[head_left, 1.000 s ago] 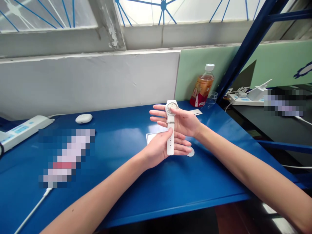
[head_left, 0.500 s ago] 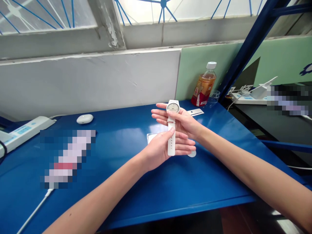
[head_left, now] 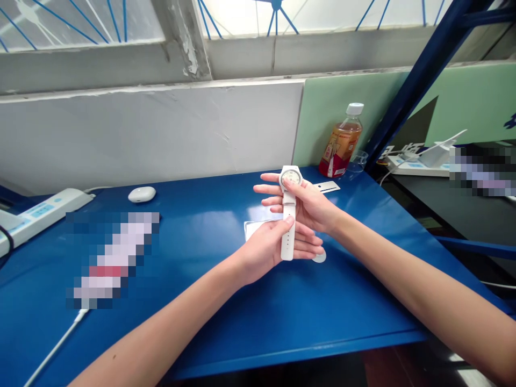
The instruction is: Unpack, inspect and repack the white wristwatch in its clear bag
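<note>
A white wristwatch [head_left: 289,215] with a round pale dial is held lengthwise above the blue table [head_left: 226,317]. My right hand [head_left: 308,201] cradles the watch head, thumb pressed on the dial, fingers stretched leftward behind it. My left hand [head_left: 274,244] lies palm up under the lower strap, its thumb pinching the strap against the fingers. Beneath the hands lie a clear plastic sheet [head_left: 253,228] and a small white disc [head_left: 320,257] on the table.
A bottle of amber drink [head_left: 341,142] stands at the table's back right beside a small clear cup [head_left: 357,159] and a white strip [head_left: 327,187]. A white oval case [head_left: 142,194] and a white power strip [head_left: 38,215] lie at the left. A blue steel frame [head_left: 419,75] rises at the right.
Both hands with the watch have drifted slightly right. My right thumb has slid up onto the dial. The grip is otherwise unchanged.
</note>
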Motion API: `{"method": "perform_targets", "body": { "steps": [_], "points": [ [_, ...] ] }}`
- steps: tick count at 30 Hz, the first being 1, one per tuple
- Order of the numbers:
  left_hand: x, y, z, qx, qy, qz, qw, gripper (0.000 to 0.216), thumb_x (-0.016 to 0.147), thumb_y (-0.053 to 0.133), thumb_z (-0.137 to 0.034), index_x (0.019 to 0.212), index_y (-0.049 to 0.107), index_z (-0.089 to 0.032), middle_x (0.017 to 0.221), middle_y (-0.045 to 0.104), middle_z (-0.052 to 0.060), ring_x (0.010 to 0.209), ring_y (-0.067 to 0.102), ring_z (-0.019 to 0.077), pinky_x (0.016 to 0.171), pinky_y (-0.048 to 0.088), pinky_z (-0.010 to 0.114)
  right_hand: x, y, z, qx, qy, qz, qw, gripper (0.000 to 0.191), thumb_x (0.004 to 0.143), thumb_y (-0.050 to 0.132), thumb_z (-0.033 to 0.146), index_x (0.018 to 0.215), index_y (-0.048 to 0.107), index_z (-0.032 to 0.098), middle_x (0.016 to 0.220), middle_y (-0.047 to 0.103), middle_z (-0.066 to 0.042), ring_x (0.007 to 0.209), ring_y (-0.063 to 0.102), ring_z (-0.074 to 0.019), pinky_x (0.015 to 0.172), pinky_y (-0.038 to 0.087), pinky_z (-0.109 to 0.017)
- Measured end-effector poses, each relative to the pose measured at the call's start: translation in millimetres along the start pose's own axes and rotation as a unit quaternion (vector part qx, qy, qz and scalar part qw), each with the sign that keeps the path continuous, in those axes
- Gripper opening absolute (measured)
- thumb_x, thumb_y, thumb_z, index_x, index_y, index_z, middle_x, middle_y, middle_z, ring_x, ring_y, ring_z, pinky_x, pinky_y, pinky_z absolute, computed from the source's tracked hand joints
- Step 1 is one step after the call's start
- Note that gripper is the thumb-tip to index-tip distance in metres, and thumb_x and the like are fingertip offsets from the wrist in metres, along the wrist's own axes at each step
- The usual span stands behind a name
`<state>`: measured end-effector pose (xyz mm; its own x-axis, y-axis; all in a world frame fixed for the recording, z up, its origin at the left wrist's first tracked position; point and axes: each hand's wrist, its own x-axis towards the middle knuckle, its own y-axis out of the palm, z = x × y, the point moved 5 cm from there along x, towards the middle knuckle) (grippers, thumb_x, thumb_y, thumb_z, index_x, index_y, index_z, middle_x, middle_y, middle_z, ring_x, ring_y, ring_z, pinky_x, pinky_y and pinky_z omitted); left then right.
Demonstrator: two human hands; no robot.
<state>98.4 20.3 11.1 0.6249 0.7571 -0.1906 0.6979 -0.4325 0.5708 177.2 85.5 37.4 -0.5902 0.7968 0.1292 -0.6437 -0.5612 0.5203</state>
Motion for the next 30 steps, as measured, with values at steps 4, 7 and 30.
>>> {"method": "perform_targets", "body": {
  "steps": [4, 7, 30],
  "points": [
    [-3.2, -3.3, 0.1, 0.006, -0.011, -0.002, 1.000, 0.040, 0.100, 0.049, -0.036, 0.092, 0.071, -0.004, 0.090, 0.076, 0.021, 0.078, 0.076, 0.0249, 0.079, 0.058, 0.038, -0.2, 2.0, -3.0, 0.007, 0.014, -0.001, 1.000, 0.035, 0.102, 0.046, 0.037, 0.126, 0.061, 0.016, 0.130, 0.067, -0.013, 0.108, 0.070, -0.0195, 0.096, 0.056, -0.033],
    [-4.1, -5.3, 0.0, 0.019, -0.015, -0.011, 1.000, 0.042, 0.098, 0.052, -0.039, 0.093, 0.072, -0.003, 0.091, 0.076, 0.022, 0.079, 0.075, 0.0253, 0.080, 0.057, 0.038, -0.5, 4.3, -4.0, 0.029, 0.028, 0.009, 0.999, 0.042, 0.105, 0.036, 0.040, 0.125, 0.062, 0.013, 0.133, 0.065, -0.014, 0.116, 0.066, -0.0216, 0.102, 0.051, -0.035],
    [-8.8, 0.9, -0.5, -0.007, -0.018, -0.065, 0.998, 0.024, 0.101, 0.044, -0.019, 0.094, 0.065, -0.008, 0.078, 0.073, 0.011, 0.057, 0.069, 0.0147, 0.062, 0.057, 0.027, -4.8, 8.5, -0.6, 0.051, 0.056, 0.033, 0.997, 0.056, 0.091, 0.028, 0.041, 0.127, 0.059, 0.011, 0.131, 0.066, -0.013, 0.123, 0.061, -0.0264, 0.111, 0.040, -0.045]
  ]
}}
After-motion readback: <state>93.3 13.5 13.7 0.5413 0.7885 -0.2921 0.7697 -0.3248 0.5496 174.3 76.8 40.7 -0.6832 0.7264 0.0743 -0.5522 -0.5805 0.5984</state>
